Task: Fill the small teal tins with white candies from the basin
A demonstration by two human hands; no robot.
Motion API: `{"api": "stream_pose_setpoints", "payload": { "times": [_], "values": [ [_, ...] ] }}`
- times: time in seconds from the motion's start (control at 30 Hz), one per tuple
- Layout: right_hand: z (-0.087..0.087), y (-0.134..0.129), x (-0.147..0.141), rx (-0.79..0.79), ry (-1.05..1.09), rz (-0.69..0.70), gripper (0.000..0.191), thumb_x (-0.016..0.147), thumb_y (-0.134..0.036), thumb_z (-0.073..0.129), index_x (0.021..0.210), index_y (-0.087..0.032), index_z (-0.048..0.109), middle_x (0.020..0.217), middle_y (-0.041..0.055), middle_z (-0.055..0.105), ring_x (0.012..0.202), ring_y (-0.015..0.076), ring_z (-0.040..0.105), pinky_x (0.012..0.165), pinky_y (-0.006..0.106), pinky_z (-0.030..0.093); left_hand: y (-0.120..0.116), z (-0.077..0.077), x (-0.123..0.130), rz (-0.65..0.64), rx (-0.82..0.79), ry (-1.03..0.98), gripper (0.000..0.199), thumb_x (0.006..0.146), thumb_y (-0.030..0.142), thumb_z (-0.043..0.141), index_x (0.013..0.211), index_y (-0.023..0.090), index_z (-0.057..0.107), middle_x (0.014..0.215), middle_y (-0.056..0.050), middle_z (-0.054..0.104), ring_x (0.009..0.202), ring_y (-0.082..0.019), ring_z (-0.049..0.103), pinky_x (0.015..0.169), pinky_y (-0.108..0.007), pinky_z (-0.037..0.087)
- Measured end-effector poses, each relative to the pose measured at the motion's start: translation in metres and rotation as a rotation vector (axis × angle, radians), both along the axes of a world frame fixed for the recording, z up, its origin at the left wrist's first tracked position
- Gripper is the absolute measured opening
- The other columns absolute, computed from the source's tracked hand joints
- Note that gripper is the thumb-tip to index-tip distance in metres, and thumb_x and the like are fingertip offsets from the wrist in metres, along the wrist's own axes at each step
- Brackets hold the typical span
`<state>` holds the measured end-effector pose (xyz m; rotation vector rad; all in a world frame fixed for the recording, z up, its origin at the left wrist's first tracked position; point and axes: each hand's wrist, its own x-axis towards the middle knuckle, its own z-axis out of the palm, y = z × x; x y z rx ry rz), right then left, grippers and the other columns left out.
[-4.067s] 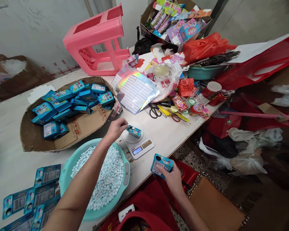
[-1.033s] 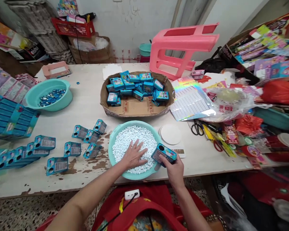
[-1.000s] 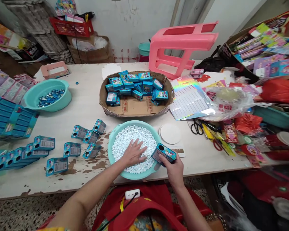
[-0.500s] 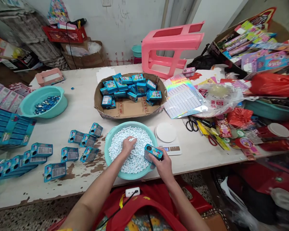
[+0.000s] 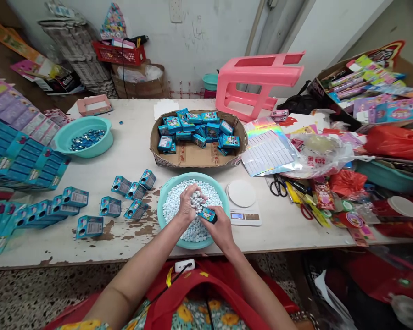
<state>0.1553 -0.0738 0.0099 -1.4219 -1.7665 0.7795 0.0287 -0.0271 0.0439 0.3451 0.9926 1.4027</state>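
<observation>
A turquoise basin [image 5: 163, 219] full of small white candies [image 5: 196, 234] stands in front of me at the table's near edge. Above it my left hand [image 5: 188, 201] is cupped around a heap of the candies. My right hand [image 5: 220, 228] grips a small blue box [image 5: 207, 214], its near end hidden by the fingers. The box's left end is right beside the candies in my left palm. On the table to the left stand several like blue boxes [image 5: 110, 206], round holes showing in their ends.
Behind the basin is a cut-down cardboard box [image 5: 196, 159] with several blue boxes inside. A white scale [image 5: 245, 216] stands right of the basin, then scissors [image 5: 278, 185]. Another turquoise basin [image 5: 103, 147] holds shiny blue pieces. A pink stool [image 5: 253, 78] lies at the back.
My left hand has risen out of the candies with a handful. My right hand has brought the blue box leftward to it. The view has shifted left.
</observation>
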Motion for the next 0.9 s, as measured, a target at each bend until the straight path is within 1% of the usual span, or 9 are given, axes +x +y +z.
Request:
{"api": "stream_pose_setpoints", "payload": {
  "times": [0.1, 0.23, 0.33, 0.4, 0.47, 0.57, 0.73, 0.9],
  "values": [
    [0.003, -0.003, -0.002, 0.0, 0.004, 0.015, 0.029, 0.073, -0.034, 0.068, 0.098, -0.021, 0.059, 0.093, 0.0058, 0.063, 0.089, 0.0229, 0.06, 0.079, 0.035, 0.047, -0.003, 0.005, -0.004, 0.014, 0.034, 0.031, 0.03, 0.067, 0.042, 0.066, 0.072, 0.016, 0.054, 0.064, 0.0, 0.058, 0.055, -0.014, 0.06, 0.053, -0.026, 0.045],
    [0.009, -0.005, -0.003, -0.017, 0.024, 0.031, 0.031, 0.072, -0.035, 0.07, 0.097, -0.021, 0.06, 0.094, 0.0053, 0.064, 0.09, 0.0226, 0.06, 0.079, 0.034, 0.047, -0.005, 0.012, -0.007, -0.019, 0.048, 0.021, 0.029, 0.066, 0.042, 0.067, 0.074, 0.017, 0.055, 0.062, 0.001, 0.057, 0.052, -0.014, 0.058, 0.05, -0.025, 0.044],
    [0.014, -0.007, -0.005, -0.03, 0.043, -0.003, 0.032, 0.071, -0.037, 0.07, 0.097, -0.021, 0.06, 0.094, 0.0048, 0.064, 0.088, 0.0224, 0.061, 0.078, 0.034, 0.047, -0.007, 0.014, -0.01, -0.038, 0.045, 0.053, 0.031, 0.067, 0.043, 0.068, 0.07, 0.015, 0.055, 0.063, 0.0, 0.057, 0.051, -0.013, 0.057, 0.049, -0.025, 0.043],
    [0.017, -0.009, -0.008, -0.021, 0.053, -0.003, 0.032, 0.071, -0.037, 0.07, 0.097, -0.021, 0.06, 0.093, 0.0048, 0.064, 0.088, 0.0225, 0.06, 0.079, 0.034, 0.047, -0.01, 0.015, -0.013, -0.05, 0.043, 0.077, 0.032, 0.067, 0.043, 0.068, 0.067, 0.015, 0.055, 0.062, -0.001, 0.056, 0.05, -0.012, 0.056, 0.049, -0.024, 0.043],
    [0.02, -0.01, -0.012, -0.01, 0.061, 0.009, 0.032, 0.071, -0.037, 0.07, 0.097, -0.02, 0.061, 0.092, 0.0048, 0.064, 0.089, 0.0224, 0.06, 0.079, 0.034, 0.047, -0.012, 0.016, -0.017, -0.054, 0.051, 0.094, 0.031, 0.067, 0.044, 0.068, 0.069, 0.015, 0.056, 0.059, 0.0, 0.055, 0.05, -0.012, 0.056, 0.048, -0.024, 0.042],
    [0.024, -0.014, -0.02, -0.007, 0.061, 0.018, 0.032, 0.071, -0.037, 0.07, 0.097, -0.021, 0.061, 0.093, 0.005, 0.064, 0.088, 0.0224, 0.06, 0.078, 0.034, 0.047, -0.017, 0.02, -0.022, -0.037, 0.074, 0.102, 0.031, 0.068, 0.044, 0.067, 0.07, 0.016, 0.056, 0.056, 0.001, 0.053, 0.051, -0.013, 0.056, 0.05, -0.024, 0.043],
    [0.03, -0.018, -0.03, -0.019, 0.059, 0.054, 0.032, 0.07, -0.037, 0.07, 0.096, -0.021, 0.062, 0.092, 0.005, 0.065, 0.086, 0.0228, 0.061, 0.077, 0.034, 0.048, -0.022, 0.03, -0.029, 0.0, 0.06, 0.122, 0.033, 0.067, 0.044, 0.068, 0.064, 0.015, 0.054, 0.061, -0.001, 0.056, 0.055, -0.012, 0.056, 0.053, -0.025, 0.045],
    [0.037, -0.011, -0.03, -0.021, 0.089, 0.064, 0.03, 0.068, -0.035, 0.07, 0.093, -0.021, 0.063, 0.091, 0.0043, 0.065, 0.086, 0.0228, 0.061, 0.077, 0.035, 0.048, -0.02, 0.038, -0.026, 0.024, 0.066, 0.123, 0.034, 0.067, 0.046, 0.067, 0.063, 0.016, 0.051, 0.055, 0.002, 0.051, 0.051, -0.011, 0.054, 0.052, -0.024, 0.044]
  ]
}}
